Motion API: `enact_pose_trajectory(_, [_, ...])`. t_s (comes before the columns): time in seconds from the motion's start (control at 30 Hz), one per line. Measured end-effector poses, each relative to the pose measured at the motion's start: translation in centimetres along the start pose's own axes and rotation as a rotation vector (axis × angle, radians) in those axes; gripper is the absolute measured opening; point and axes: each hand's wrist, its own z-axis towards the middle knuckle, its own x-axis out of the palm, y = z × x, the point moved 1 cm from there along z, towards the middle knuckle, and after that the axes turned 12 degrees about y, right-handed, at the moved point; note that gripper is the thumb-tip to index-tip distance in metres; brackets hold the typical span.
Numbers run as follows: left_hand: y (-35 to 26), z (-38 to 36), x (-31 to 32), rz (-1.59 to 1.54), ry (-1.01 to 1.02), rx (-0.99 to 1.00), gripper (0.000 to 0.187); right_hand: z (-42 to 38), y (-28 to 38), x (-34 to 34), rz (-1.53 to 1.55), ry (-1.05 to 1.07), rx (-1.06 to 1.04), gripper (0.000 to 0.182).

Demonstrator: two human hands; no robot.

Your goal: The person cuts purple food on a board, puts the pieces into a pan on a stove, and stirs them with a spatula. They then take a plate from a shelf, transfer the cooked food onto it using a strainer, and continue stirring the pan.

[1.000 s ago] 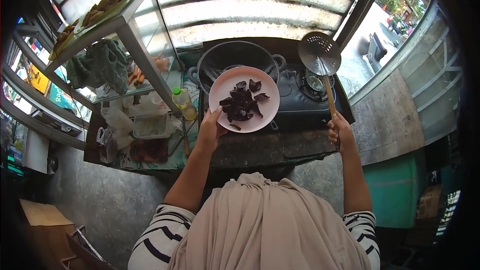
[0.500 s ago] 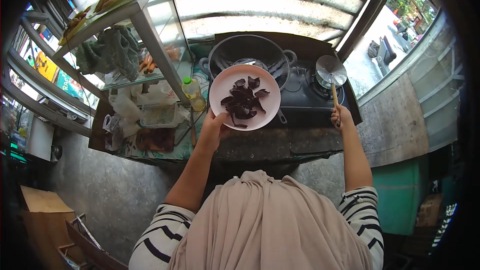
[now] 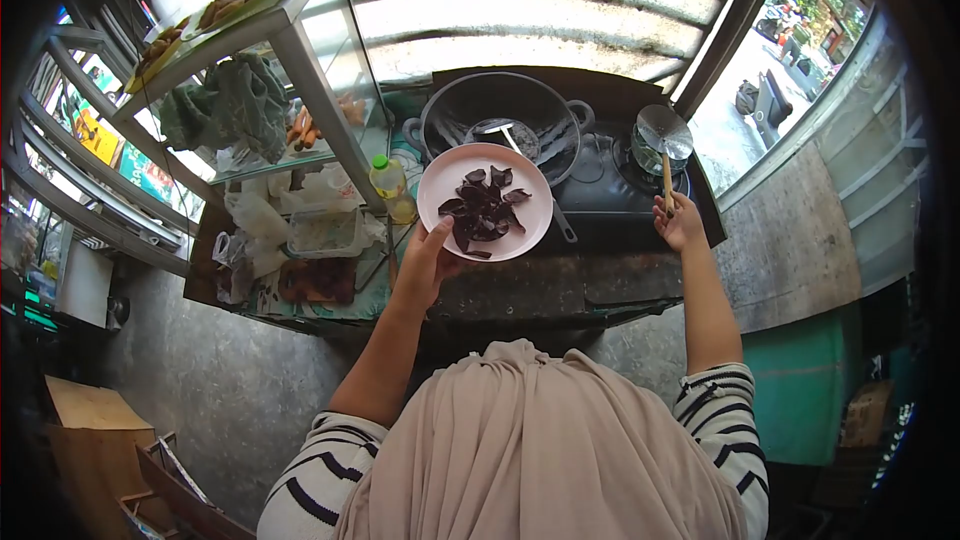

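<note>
My left hand (image 3: 430, 252) grips the near left rim of a round pale pink plate (image 3: 437, 175), thumb on top. On it lies a small heap of dark, curled pieces that look like wood ear mushroom (image 3: 487, 208). The plate is held over the near edge of a large wok (image 3: 450, 100), partly covering it. A spatula (image 3: 565, 227) shows its handle beyond the plate's right side. My right hand (image 3: 684, 224) is at the wooden handle of a metal strainer (image 3: 664, 130), its fingers loosely around the end. The strainer's bowl is above a pot (image 3: 645, 158) on the right burner.
Left of the wok stand a yellow-green bottle (image 3: 391, 190) and a glass display case (image 3: 350, 50) with fried food on top. A plastic container (image 3: 325, 232) and bags lie below it. The black stove (image 3: 610, 205) spans the right. A cardboard box (image 3: 95, 420) stands on the floor.
The plate has shifted slightly left and down, uncovering more of the wok and the spatula. My right hand has loosened and turned a little on the strainer's handle.
</note>
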Motion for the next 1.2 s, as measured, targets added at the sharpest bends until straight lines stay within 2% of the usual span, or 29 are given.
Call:
enact_pose_trajectory(0.07, [-0.6, -0.4, 0.6, 0.022, 0.042, 0.002, 0.042, -0.9, -0.5, 0.9, -0.011, -0.026, -0.07, 0.031])
enact_pose_trajectory(0.17, [-1.1, -0.3, 1.8, -0.061, 0.01, -0.001, 0.043, -2.0, -1.0, 1.7, 0.041, -0.049, -0.062, 0.033])
enact_pose_trajectory(0.23, [-1.0, 0.0, 1.9, -0.066, 0.069, -0.012, 0.043, -2.9, -1.3, 2.2, 0.063, -0.133, -0.079, 0.038])
enact_pose_trajectory(0.3, [-0.7, 0.4, 2.1, -0.071, 0.127, -0.026, 0.044, -3.7, -1.5, 3.0, -0.15, -0.482, -0.061, 0.054])
enact_pose_trajectory(0.33, [-0.4, 0.7, 2.2, -0.058, 0.138, -0.041, 0.044, -4.5, -1.6, 3.9, -0.295, -0.593, -0.207, 0.049])
enact_pose_trajectory(0.37, [-0.2, 1.0, 2.2, -0.045, 0.149, -0.057, 0.045, -4.5, -2.1, 4.4, -0.286, -0.603, -0.209, 0.049])
enact_pose_trajectory(0.43, [0.6, 1.6, 2.4, -0.038, 0.163, -0.064, 0.044, -4.9, -2.7, 6.1, -0.92, -0.682, -0.926, 0.034])
enact_pose_trajectory(0.5, [1.0, 1.9, 3.4, -0.034, 0.18, -0.076, 0.042, -9.1, -3.3, 14.9, -0.961, -0.252, -0.828, 0.019])
enact_pose_trajectory(0.57, [0.6, 1.8, 4.9, -0.028, 0.139, -0.1, 0.04, -11.8, -4.7, 20.8, -1.19, 0.154, -0.758, 0.014])
enact_pose_trajectory(0.63, [1.8, 2.5, 4.3, -0.007, 0.18, -0.088, 0.04, -12.6, -6.3, 23.5, -1.501, 0.293, -0.817, 0.01])
enact_pose_trajectory(0.77, [2.0, 2.4, 3.5, 0.043, 0.185, -0.081, 0.038, -12.1, -7.6, 25.6, -1.711, 0.322, -0.664, 0.012])
enact_pose_trajectory(0.83, [2.0, 2.1, 2.5, 0.026, 0.134, -0.078, 0.038, -11.6, -8.2, 26.6, -1.797, 0.345, -0.543, 0.015])
enact_pose_trajectory(0.93, [1.8, 1.2, 0.7, 0.026, 0.058, -0.063, 0.037, -10.6, -9.3, 28.5, -1.857, 0.422, -0.491, 0.015])
enact_pose_trajectory(1.07, [0.6, -0.6, -2.3, 0.009, -0.012, -0.042, 0.037, -8.6, -11.7, 31.7, -1.9, 0.53, -0.547, 0.014])
enact_pose_trajectory(1.2, [-1.1, -3.0, -7.9, -0.067, -0.117, -0.019, 0.036, -7.8, -14.1, 37.0, -1.777, 0.568, -0.679, 0.012])
